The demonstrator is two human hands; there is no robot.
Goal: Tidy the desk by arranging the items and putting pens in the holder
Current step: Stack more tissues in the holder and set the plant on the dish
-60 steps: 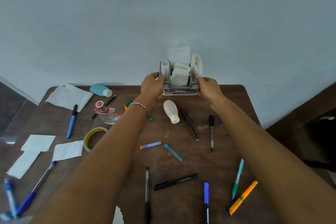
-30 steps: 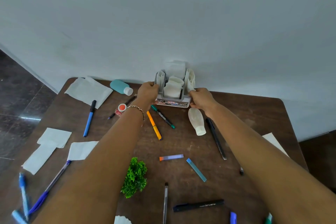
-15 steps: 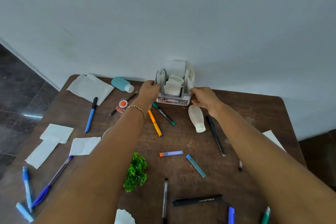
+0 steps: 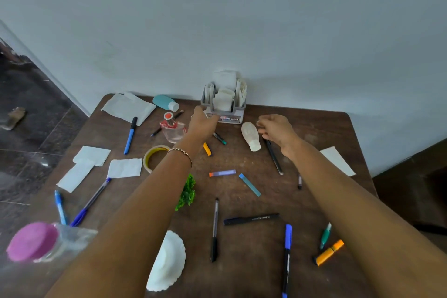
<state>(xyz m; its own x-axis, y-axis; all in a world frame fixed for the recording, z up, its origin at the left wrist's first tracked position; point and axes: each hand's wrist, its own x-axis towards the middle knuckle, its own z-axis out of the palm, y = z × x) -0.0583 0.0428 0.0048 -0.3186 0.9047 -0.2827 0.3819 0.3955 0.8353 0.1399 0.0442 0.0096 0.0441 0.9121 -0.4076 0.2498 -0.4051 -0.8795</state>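
So all you really see of the person is two forearms, bare the whole way from the bottom edge of the frame up to the left hand (image 4: 202, 121) and right hand (image 4: 275, 128) near the middle. Only thing worn is a thin gold-coloured chain bracelet (image 4: 182, 153) with small links, looped round the left wrist just left of centre.

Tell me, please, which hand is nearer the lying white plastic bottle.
Right. Right hand: just right of the white plastic bottle; left hand: farther left, at the grey holder.
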